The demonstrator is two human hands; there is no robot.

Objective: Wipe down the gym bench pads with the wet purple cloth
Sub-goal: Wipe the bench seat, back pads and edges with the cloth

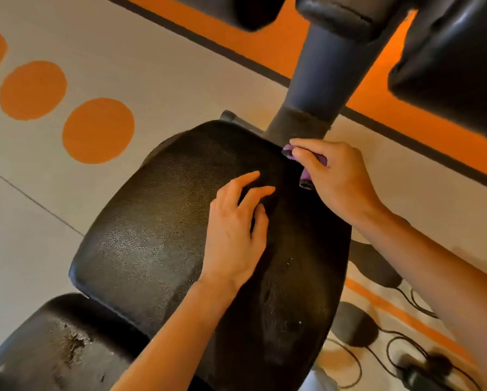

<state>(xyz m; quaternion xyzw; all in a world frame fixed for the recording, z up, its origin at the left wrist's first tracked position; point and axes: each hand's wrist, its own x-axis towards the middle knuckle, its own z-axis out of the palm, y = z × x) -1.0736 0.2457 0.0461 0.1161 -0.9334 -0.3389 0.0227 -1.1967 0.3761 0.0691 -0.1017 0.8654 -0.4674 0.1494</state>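
Right hand (335,176) gripping bunched purple cloth (305,180) at bench pad (157,221) far edge; left hand (235,235) resting there, fingers relaxed

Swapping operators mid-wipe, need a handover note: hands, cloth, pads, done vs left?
Right hand grips the bunched wet purple cloth at the far right edge of the large black textured seat pad, near the dark grey post.
Left hand rests on that pad with relaxed fingers, holding nothing.
Done: cannot tell how much; the pad shows some sheen and a few droplets.
Left: the worn black pad at near left, with scuffed patches, and the black pads beyond the post.
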